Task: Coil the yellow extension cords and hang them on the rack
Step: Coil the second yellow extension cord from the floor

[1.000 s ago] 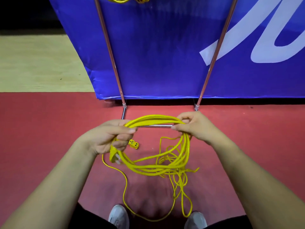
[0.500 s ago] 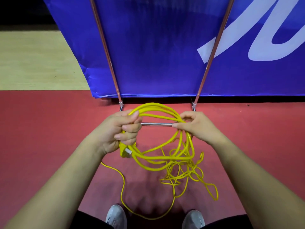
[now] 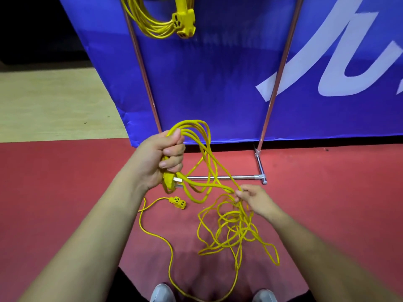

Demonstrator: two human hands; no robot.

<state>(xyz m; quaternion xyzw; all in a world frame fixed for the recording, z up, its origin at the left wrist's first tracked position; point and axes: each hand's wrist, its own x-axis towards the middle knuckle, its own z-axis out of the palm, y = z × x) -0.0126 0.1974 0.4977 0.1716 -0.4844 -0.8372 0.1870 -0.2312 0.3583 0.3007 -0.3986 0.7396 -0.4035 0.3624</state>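
Observation:
My left hand grips several loops of a yellow extension cord together with its plug, held above the red floor. Lower and to the right, my right hand pinches a strand of the same cord. Loose tangled loops hang and lie below that hand. The cord's socket end lies on the floor under my left hand, with a strand trailing toward my shoes. Another coiled yellow cord with its socket block hangs at the top of the rack.
The rack has two slanted copper poles and a chrome foot bar on the red floor. A blue banner stands behind it. My grey shoes show at the bottom edge.
My left hand has risen with the gripped loops. My right hand let go of the coil's top, dropped lower and took a loose strand. The hung cord came into view.

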